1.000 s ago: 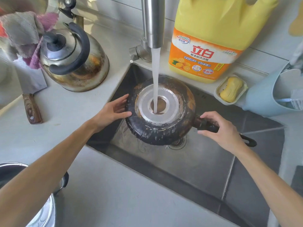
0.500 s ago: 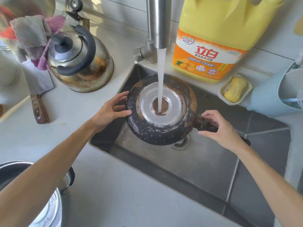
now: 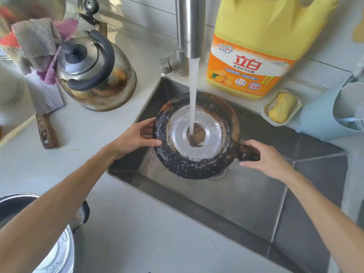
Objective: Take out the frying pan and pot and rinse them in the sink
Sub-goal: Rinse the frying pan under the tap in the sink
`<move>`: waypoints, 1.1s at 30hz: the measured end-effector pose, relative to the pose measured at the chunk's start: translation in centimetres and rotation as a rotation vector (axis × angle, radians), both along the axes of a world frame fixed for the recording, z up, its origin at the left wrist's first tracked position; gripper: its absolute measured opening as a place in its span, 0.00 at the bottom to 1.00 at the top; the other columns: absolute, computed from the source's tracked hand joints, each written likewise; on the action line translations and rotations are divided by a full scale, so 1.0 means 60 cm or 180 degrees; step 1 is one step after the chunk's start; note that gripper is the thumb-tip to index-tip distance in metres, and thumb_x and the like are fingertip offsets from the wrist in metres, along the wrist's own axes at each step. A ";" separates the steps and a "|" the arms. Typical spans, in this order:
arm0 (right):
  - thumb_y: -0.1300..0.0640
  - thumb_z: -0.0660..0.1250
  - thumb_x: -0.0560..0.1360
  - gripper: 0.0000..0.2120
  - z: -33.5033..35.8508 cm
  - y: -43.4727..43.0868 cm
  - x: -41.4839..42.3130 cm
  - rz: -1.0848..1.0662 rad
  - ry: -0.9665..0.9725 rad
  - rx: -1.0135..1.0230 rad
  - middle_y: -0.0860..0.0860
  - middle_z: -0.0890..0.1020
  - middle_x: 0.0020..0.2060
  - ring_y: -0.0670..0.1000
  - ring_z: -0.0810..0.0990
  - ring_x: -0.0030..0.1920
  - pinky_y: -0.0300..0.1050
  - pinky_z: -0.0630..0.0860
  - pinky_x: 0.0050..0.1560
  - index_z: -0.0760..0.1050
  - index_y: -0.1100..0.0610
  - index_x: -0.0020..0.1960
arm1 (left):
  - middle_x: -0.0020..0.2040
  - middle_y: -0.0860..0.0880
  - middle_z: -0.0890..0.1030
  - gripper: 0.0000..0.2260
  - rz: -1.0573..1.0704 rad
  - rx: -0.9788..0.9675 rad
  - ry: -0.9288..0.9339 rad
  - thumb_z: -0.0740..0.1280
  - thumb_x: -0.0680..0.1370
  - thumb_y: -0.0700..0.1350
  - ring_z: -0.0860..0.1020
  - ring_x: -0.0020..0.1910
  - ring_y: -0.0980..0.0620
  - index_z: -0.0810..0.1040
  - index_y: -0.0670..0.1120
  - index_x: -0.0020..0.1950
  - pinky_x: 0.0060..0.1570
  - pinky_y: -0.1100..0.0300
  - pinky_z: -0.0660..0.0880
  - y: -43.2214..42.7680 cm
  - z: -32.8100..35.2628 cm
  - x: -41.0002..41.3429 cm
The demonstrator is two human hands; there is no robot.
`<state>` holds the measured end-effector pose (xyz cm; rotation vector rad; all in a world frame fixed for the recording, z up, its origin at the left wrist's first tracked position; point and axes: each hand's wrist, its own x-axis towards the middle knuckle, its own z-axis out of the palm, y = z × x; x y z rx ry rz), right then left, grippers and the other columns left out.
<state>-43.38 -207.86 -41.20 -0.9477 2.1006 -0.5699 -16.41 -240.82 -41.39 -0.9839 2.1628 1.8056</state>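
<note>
Bottom-up over the sink [image 3: 246, 203], the frying pan [image 3: 197, 168] is held under running water [image 3: 192, 85]. The left hand [image 3: 136, 138] pinches its rim at nine o'clock; the right hand [image 3: 269, 162] curls round the handle [image 3: 247, 153] at four. Wet, stiff, probably heavy: grip firmly.

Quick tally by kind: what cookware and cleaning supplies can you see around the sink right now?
Blackened round frying pan: 1
Shiny steel pot: 1
Steel kettle with black handle: 1
Yellow detergent jug: 1
Yellow soap bar: 1
Total: 5
</note>
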 end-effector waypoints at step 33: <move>0.48 0.78 0.70 0.22 0.022 -0.010 0.021 0.0318 0.1455 -0.0110 0.41 0.86 0.51 0.52 0.85 0.52 0.45 0.73 0.44 0.74 0.43 0.60 | 0.76 0.62 0.72 0.27 0.0042 0.0621 0.0061 0.65 0.80 0.63 0.72 0.74 0.57 0.62 0.67 0.79 0.72 0.48 0.72 0.012 -0.007 0.022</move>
